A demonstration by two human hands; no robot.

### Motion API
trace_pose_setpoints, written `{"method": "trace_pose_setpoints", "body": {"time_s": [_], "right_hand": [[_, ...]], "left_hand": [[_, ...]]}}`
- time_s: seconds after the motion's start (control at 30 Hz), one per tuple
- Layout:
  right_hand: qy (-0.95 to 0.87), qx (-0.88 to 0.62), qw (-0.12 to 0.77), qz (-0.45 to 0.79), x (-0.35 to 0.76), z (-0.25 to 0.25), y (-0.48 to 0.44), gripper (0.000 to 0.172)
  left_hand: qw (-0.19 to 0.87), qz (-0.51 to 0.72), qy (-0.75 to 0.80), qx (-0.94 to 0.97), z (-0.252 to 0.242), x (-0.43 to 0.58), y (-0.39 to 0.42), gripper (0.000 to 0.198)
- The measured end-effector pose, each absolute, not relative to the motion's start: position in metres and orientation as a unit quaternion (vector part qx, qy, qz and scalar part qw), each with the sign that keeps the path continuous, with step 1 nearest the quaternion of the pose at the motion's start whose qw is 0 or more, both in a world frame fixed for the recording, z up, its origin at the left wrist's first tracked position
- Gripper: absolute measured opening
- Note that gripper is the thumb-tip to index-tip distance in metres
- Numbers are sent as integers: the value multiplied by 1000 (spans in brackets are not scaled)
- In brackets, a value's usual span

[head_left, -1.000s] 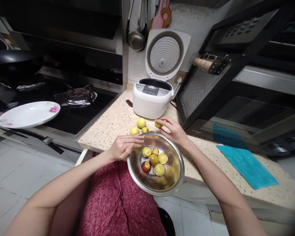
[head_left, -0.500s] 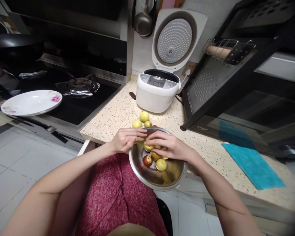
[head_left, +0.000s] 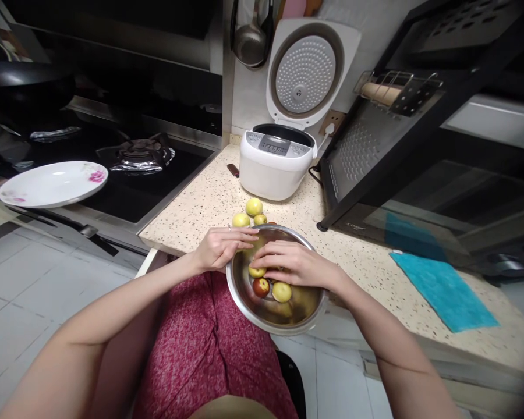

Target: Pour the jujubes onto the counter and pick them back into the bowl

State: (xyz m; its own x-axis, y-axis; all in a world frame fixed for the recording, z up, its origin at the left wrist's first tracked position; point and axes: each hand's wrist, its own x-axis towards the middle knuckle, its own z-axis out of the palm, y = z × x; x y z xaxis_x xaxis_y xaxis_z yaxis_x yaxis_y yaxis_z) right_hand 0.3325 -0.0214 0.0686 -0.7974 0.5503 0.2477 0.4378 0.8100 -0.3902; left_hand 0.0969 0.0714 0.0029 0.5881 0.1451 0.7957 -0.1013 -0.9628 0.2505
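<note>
A shiny metal bowl (head_left: 305,326) is tilted over the counter's front edge at my lap. My left hand (head_left: 220,247) grips its rim at the left, fingers stretched along the edge. Inside the bowl, my right hand (head_left: 290,262) curves over several jujubes and hides most of them. A yellow-green jujube (head_left: 257,272) shows at its fingertips. Below it lie a red-brown jujube (head_left: 261,287) and a pale yellow one. Behind the bowl, several jujubes (head_left: 254,206) sit on the counter, partly covered by the rim.
A white rice cooker (head_left: 271,171) stands on the speckled counter (head_left: 196,203) with its lid raised. To the right are a dark oven (head_left: 419,192) and a turquoise cloth (head_left: 445,294). A flowered plate (head_left: 52,183) rests at the stove's left front, near a burner (head_left: 140,154).
My right hand has moved lower and slightly left inside the bowl, closing over jujubes that showed before. My left hand stays on the rim. The whole view has shifted a little.
</note>
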Motion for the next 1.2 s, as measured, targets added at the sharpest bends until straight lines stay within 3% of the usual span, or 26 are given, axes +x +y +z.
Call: {"method": "trace_pose_setpoints", "body": {"time_s": [0.27, 0.5, 0.7, 0.97, 1.2], "right_hand": [[-933, -260, 188, 161, 331, 68, -20, 19], [-875, -318, 348, 114, 348, 70, -10, 24], [-824, -408, 386, 67, 372, 62, 13, 29], [-828, -417, 331, 177, 385, 52, 37, 35], [-859, -418, 210, 209, 389, 51, 44, 42]], "left_hand": [[141, 453, 17, 880, 3, 97, 71, 53], [132, 447, 8, 885, 6, 96, 71, 49], [134, 454, -5, 881, 5, 97, 72, 47], [128, 456, -10, 881, 2, 98, 75, 43], [131, 453, -14, 882, 3, 97, 75, 46]]}}
